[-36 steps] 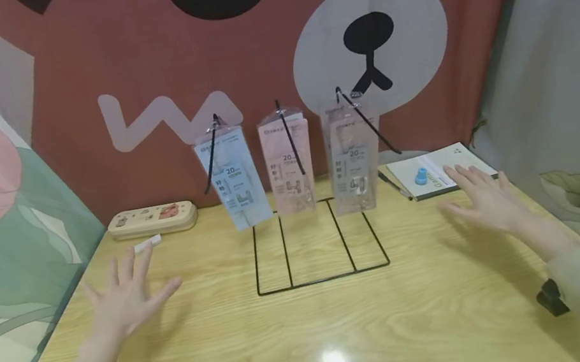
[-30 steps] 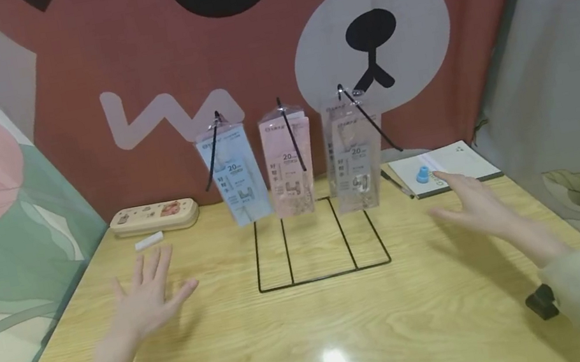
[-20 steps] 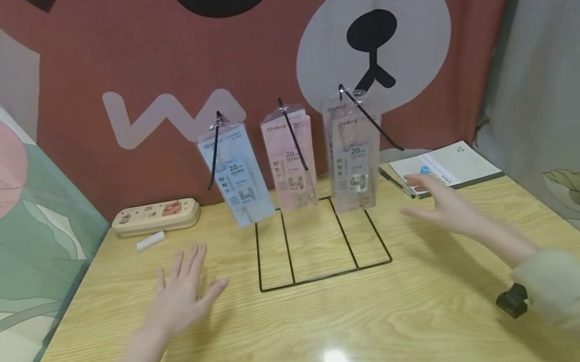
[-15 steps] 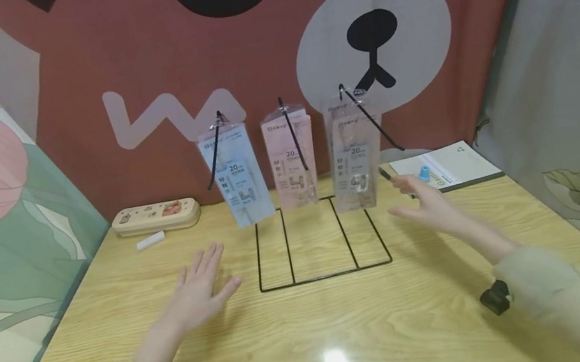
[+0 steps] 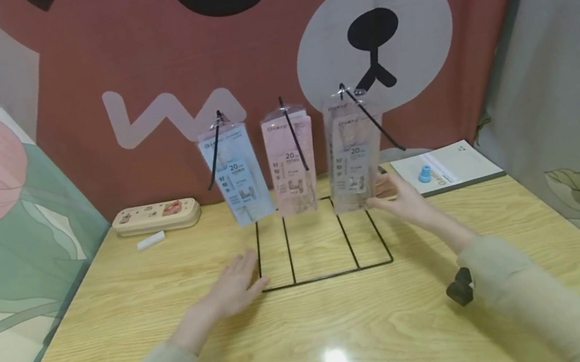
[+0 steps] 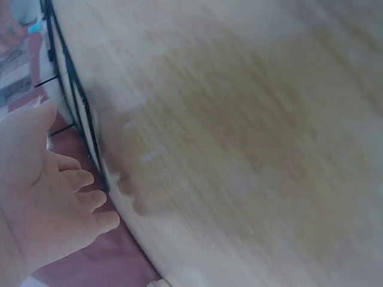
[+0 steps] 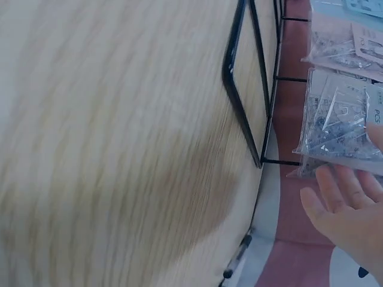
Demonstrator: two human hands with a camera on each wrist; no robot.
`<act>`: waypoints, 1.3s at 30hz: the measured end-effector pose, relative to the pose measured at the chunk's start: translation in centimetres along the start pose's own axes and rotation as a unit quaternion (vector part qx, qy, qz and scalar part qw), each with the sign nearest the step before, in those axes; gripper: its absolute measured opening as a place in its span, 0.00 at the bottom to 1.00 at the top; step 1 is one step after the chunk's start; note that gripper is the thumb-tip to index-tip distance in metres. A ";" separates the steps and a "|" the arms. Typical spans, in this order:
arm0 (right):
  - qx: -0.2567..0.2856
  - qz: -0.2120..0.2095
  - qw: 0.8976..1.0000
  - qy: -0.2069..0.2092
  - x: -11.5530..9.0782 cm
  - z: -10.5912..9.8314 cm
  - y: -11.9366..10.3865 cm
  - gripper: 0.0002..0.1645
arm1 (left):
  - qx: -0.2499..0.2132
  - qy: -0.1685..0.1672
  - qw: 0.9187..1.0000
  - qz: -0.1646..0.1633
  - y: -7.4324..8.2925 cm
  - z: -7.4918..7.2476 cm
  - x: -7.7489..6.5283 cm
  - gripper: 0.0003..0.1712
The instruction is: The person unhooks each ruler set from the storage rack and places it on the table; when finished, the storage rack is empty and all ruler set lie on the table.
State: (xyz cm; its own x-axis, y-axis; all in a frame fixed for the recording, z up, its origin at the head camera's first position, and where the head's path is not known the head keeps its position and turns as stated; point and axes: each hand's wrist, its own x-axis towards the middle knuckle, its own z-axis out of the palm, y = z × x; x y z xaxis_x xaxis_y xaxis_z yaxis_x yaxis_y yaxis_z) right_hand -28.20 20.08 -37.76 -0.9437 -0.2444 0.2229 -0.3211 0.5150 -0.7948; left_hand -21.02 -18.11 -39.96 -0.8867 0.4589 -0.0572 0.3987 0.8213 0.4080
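Note:
A black wire display rack (image 5: 327,276) stands mid-table, with clear-bagged packets hanging from its three hooks: blue (image 5: 240,180), pink (image 5: 289,184) and grey (image 5: 348,164). My left hand (image 5: 230,288) reaches to the left side of the rack's base, fingers extended; whether it touches the wire is unclear. Beside the grey packets' lower right edge is my right hand (image 5: 407,202), its thumb near their front. The right wrist view shows the right hand's extended fingers (image 7: 335,185) by the edge of the bagged grey packets (image 7: 335,116). Neither hand holds anything.
At the back left lie a cream pencil case (image 5: 157,218) and a white stick-shaped piece (image 5: 151,240). A notebook (image 5: 465,166) at the back right bears a small blue cone-shaped piece (image 5: 425,174). A black pen (image 7: 238,257) lies near the right hand. A curtain hangs behind.
Both hands have moved inward from the table's sides: the left to the rack's base, the right from over the notebook to the grey packets. The rack stays in place.

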 end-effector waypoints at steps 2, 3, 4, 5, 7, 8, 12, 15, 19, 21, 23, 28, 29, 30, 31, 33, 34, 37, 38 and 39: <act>0.016 0.009 1.000 -0.003 0.2 0.1 0.0 0.25 | 0.005 -0.015 1.000 0.002 0.0 0.2 0.4 0.38; 0.023 0.014 1.000 -0.005 0.2 0.1 0.0 0.25 | 0.006 -0.020 1.000 0.003 0.0 0.3 0.6 0.37; 0.028 0.019 0.999 -0.007 0.2 0.2 0.0 0.25 | 0.010 -0.025 1.000 0.004 0.0 0.4 0.7 0.36; 0.033 0.022 0.999 -0.010 0.2 0.2 0.0 0.26 | 0.017 -0.029 0.999 0.005 -0.1 0.5 0.8 0.36; 0.049 0.029 0.998 -0.016 0.1 0.3 0.0 0.27 | 0.032 -0.034 0.999 0.004 -0.1 0.7 1.0 0.35; 0.060 0.031 0.997 -0.021 -0.1 0.4 0.0 0.27 | 0.037 -0.035 0.999 0.005 -0.2 0.8 1.0 0.35; 0.098 0.039 0.994 -0.040 -1.2 0.4 -0.2 0.26 | 0.054 -0.042 0.998 0.005 -0.3 1.1 1.0 0.34; 0.109 0.038 0.992 -0.048 -2.4 0.2 -0.6 0.26 | 0.051 -0.040 0.998 0.008 -0.4 1.2 1.0 0.34; 0.110 0.048 0.991 -0.061 -4.3 -0.2 -1.4 0.26 | 0.043 -0.036 0.998 0.017 -0.6 1.1 0.9 0.35; 0.110 0.051 0.990 -0.070 -5.5 -0.4 -1.9 0.27 | 0.043 -0.035 0.998 0.021 -0.7 1.1 0.8 0.36; 0.110 0.054 0.989 -0.079 -6.6 -0.7 -2.2 0.27 | 0.045 -0.036 0.998 0.024 -0.8 1.2 0.8 0.36; 0.101 0.046 0.989 -0.098 -9.4 -1.6 -2.7 0.26 | 0.054 -0.036 0.997 0.029 -1.0 1.3 0.9 0.36; 0.100 0.043 0.989 -0.102 -9.8 -1.8 -2.8 0.25 | 0.057 -0.034 0.997 0.029 -1.0 1.3 0.9 0.36; 0.099 0.039 0.989 -0.104 -10.3 -2.0 -2.8 0.25 | 0.057 -0.034 0.997 0.029 -1.1 1.3 0.9 0.36; 0.098 0.035 0.989 -0.108 -10.8 -2.2 -2.8 0.24 | 0.059 -0.032 0.997 0.029 -1.0 1.3 0.9 0.36; 0.100 0.024 0.988 -0.115 -11.9 -2.6 -2.7 0.22 | 0.062 -0.029 0.997 0.031 -0.9 1.3 1.0 0.36; 0.102 0.016 0.987 -0.121 -12.3 -2.9 -2.6 0.21 | 0.063 -0.029 0.997 0.031 -0.9 1.3 1.0 0.36; 0.113 -0.023 0.984 -0.138 -13.7 -3.7 -2.3 0.14 | 0.065 -0.033 0.997 0.030 -0.7 1.2 0.9 0.36; 0.117 -0.042 0.982 -0.140 -14.1 -4.0 -2.2 0.11 | 0.065 -0.033 0.997 0.030 -0.7 1.2 0.9 0.36; 0.121 -0.062 0.981 -0.141 -14.5 -4.3 -2.0 0.11 | 0.066 -0.035 0.997 0.028 -0.7 1.1 0.9 0.36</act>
State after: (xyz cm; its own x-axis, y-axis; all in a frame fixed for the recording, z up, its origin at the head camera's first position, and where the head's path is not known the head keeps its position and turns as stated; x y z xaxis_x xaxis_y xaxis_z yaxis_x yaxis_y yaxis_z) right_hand -14.16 26.11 -36.96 -0.8278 -0.5285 0.1882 -0.3713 0.2645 -0.8900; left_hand -21.81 -17.86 -41.30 -0.8458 0.5233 -0.1039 0.4776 0.8294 0.2900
